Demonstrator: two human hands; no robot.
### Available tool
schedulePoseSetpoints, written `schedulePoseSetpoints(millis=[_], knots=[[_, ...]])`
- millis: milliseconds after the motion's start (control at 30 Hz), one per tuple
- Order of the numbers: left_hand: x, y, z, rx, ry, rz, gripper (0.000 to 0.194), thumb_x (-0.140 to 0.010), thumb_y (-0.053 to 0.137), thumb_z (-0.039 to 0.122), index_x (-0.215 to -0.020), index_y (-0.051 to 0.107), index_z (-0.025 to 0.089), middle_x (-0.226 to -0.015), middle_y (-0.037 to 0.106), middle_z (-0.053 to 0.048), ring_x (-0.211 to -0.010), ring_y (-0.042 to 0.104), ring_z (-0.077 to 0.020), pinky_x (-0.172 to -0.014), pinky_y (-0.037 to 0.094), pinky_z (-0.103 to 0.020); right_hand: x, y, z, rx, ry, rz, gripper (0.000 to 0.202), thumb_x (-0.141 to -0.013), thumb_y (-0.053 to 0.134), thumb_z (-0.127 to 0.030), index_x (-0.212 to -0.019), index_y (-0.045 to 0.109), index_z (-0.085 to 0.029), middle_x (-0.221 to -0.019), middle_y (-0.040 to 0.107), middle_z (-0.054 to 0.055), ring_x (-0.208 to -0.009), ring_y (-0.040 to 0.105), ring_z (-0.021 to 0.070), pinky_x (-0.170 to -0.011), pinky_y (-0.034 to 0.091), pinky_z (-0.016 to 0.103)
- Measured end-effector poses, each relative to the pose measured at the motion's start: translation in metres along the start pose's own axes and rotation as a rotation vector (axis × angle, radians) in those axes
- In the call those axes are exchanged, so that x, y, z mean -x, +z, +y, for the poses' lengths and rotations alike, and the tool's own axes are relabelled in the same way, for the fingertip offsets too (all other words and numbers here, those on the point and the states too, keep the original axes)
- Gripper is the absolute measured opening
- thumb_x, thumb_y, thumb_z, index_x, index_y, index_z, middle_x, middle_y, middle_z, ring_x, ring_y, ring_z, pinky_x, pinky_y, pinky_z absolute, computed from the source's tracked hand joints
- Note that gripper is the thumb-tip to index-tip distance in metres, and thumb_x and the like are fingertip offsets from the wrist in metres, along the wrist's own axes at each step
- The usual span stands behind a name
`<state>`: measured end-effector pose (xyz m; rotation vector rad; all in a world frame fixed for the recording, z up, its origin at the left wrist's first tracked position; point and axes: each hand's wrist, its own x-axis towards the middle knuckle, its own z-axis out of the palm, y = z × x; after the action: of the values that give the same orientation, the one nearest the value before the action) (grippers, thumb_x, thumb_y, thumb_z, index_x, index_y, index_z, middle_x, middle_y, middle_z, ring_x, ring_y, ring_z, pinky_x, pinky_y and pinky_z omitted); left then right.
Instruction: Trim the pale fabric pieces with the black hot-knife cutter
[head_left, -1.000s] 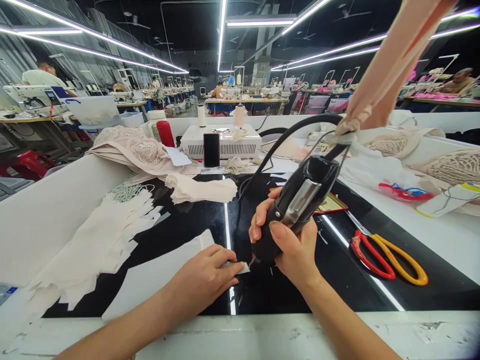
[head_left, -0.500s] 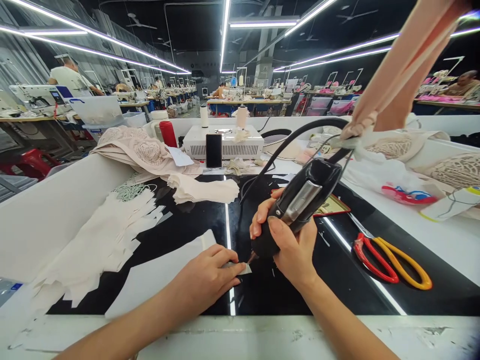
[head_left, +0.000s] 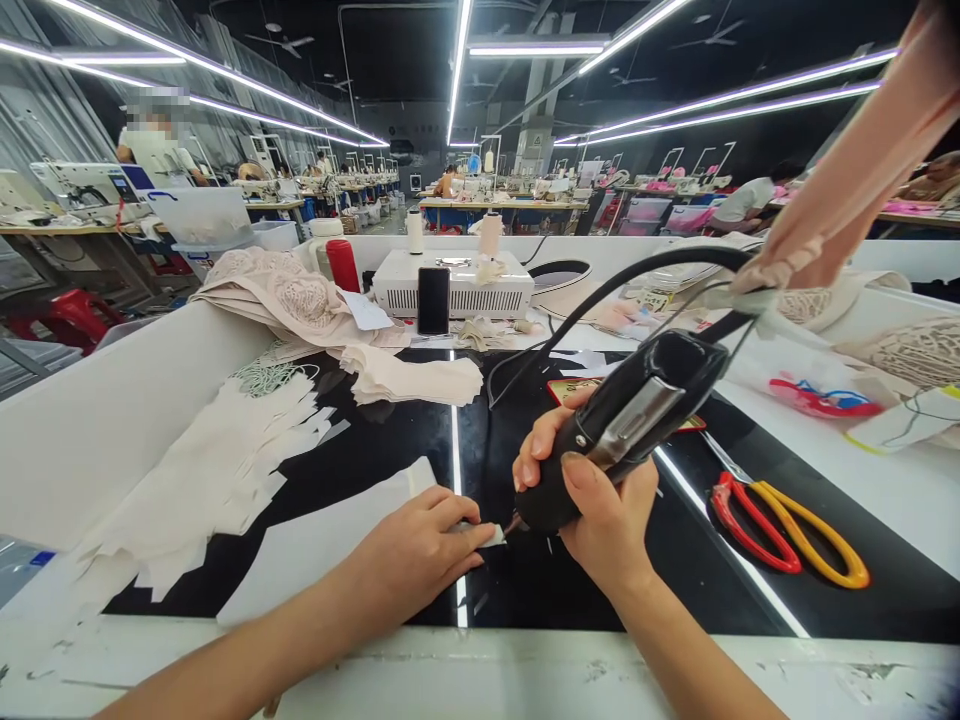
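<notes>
The right hand (head_left: 604, 510), right of centre in the frame, is wrapped firmly around a black corded handheld tool (head_left: 637, 400), its thumb and fingers closed on the lower body. The tool slants from the grip toward the upper right, while its slim coppery tip (head_left: 513, 523) points down and left.

The left hand (head_left: 424, 540), just left of centre, lies low with fingers stretched over a narrow pale strip (head_left: 495, 537). 1 end of the strip pokes out past the fingertips, right beside the coppery tip; whether the 2 touch is too small to tell. Whether the thumb pinches the strip cannot be told either.

Under the left wrist, a white sheet (head_left: 315, 535) spreads over the black glossy board (head_left: 540, 595). A heap of cream fabric pieces (head_left: 202, 480) lies at left, a smaller stack of cream pieces (head_left: 416, 378) above centre. Scissors (head_left: 765, 492) with 1 red and 1 yellow handle rest at lower right, well apart from the right hand.
</notes>
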<state>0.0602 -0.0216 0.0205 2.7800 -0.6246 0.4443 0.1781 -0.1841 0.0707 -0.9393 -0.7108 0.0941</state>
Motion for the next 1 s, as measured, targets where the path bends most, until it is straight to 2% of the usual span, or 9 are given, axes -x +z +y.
schedulePoseSetpoints(millis=[100, 333, 567, 667, 833, 1000], knots=[[0.000, 0.001, 0.000, 0.031, -0.013, 0.002, 0.032, -0.101, 0.066, 0.014, -0.133, 0.065, 0.017, -0.118, 0.068, -0.009, -0.103, 0.064, -0.0238, -0.089, 0.062, -0.039, 0.000, 0.000, 0.001, 0.011, -0.003, -0.008, 0.034, -0.091, 0.079, -0.039, -0.114, 0.057, -0.030, -0.083, 0.065, -0.006, -0.059, 0.062, 0.0132, -0.056, 0.053, 0.030], [0.002, 0.002, -0.003, 0.123, -0.063, 0.080, 0.030, -0.108, 0.051, 0.011, -0.133, 0.066, 0.020, -0.117, 0.070, -0.008, -0.105, 0.067, -0.0184, -0.091, 0.061, -0.031, 0.001, -0.002, -0.004, 0.026, 0.000, -0.014, 0.034, -0.089, 0.081, -0.040, -0.112, 0.058, -0.029, -0.080, 0.064, -0.005, -0.058, 0.061, 0.0140, -0.054, 0.053, 0.031], [0.006, 0.008, -0.007, 0.081, -0.048, 0.156, 0.025, -0.106, 0.054, 0.008, -0.125, 0.065, 0.018, -0.122, 0.069, -0.009, -0.116, 0.066, -0.0206, -0.099, 0.060, -0.034, 0.000, -0.003, -0.006, 0.042, -0.016, -0.018, 0.034, -0.088, 0.080, -0.040, -0.113, 0.060, -0.031, -0.080, 0.063, -0.005, -0.057, 0.061, 0.0140, -0.052, 0.052, 0.029], [0.008, 0.009, -0.007, 0.075, -0.057, 0.147, 0.020, -0.105, 0.055, 0.006, -0.117, 0.065, 0.018, -0.122, 0.068, -0.008, -0.115, 0.065, -0.0207, -0.097, 0.060, -0.033, -0.001, -0.002, -0.008, 0.034, -0.008, -0.010, 0.035, -0.086, 0.082, -0.041, -0.111, 0.061, -0.030, -0.079, 0.064, -0.005, -0.056, 0.061, 0.0140, -0.051, 0.052, 0.029], [0.009, 0.003, -0.004, 0.080, -0.049, 0.139, 0.025, -0.102, 0.052, -0.001, -0.111, 0.065, 0.017, -0.111, 0.069, -0.006, -0.105, 0.066, -0.0187, -0.089, 0.058, -0.029, -0.001, 0.000, -0.010, 0.034, -0.007, 0.016, 0.033, -0.084, 0.084, -0.039, -0.108, 0.063, -0.029, -0.077, 0.064, -0.004, -0.055, 0.061, 0.0135, -0.050, 0.053, 0.029], [0.007, 0.000, -0.003, 0.104, -0.010, 0.105, 0.024, -0.102, 0.055, 0.000, -0.115, 0.067, 0.017, -0.112, 0.071, -0.005, -0.103, 0.067, -0.0182, -0.090, 0.057, -0.029, -0.001, -0.001, -0.011, 0.040, 0.006, 0.012, 0.033, -0.084, 0.083, -0.039, -0.108, 0.063, -0.029, -0.077, 0.064, -0.004, -0.056, 0.061, 0.0137, -0.049, 0.053, 0.028]])
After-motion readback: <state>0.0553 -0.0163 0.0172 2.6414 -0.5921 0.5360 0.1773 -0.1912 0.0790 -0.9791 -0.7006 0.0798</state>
